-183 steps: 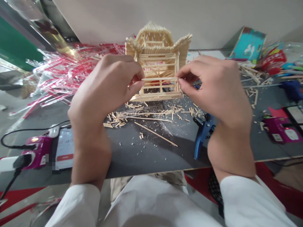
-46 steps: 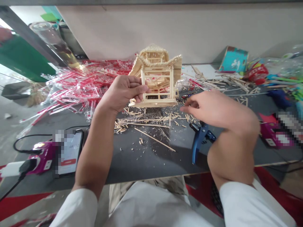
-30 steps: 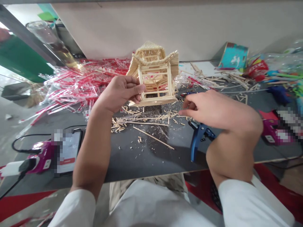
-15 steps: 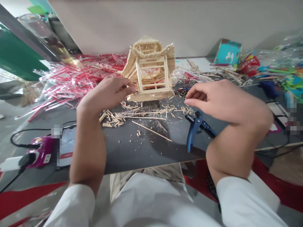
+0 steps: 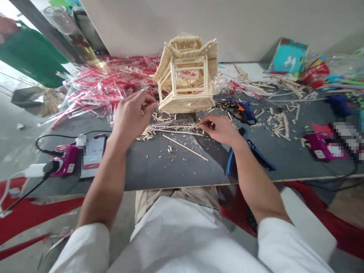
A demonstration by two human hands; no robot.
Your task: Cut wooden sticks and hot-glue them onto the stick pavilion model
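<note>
A small house built of thin wooden sticks [image 5: 186,76] stands on the dark grey tabletop [image 5: 170,170] near the wall. My left hand [image 5: 132,117] hovers just left of its base, fingers loosely bent and apart, holding nothing and not touching it. Low over the table in front of the house, my right hand [image 5: 220,129] has thumb and fingertips pinched at the end of a thin stick [image 5: 179,132] among the offcuts. A longer stick [image 5: 184,148] lies loose nearer to me.
Blue cutting pliers [image 5: 250,151] lie by my right wrist, a blue glue gun [image 5: 240,108] behind them. A clear ruler [image 5: 170,124] and stick scraps litter the middle. Red-and-clear wrappers [image 5: 96,87] pile at the left. A phone [image 5: 92,155] and purple device [image 5: 64,159] sit front left.
My left hand has let go of the stick house, which now stands on the table. My right hand dropped and moved left to the sticks in front of it.
</note>
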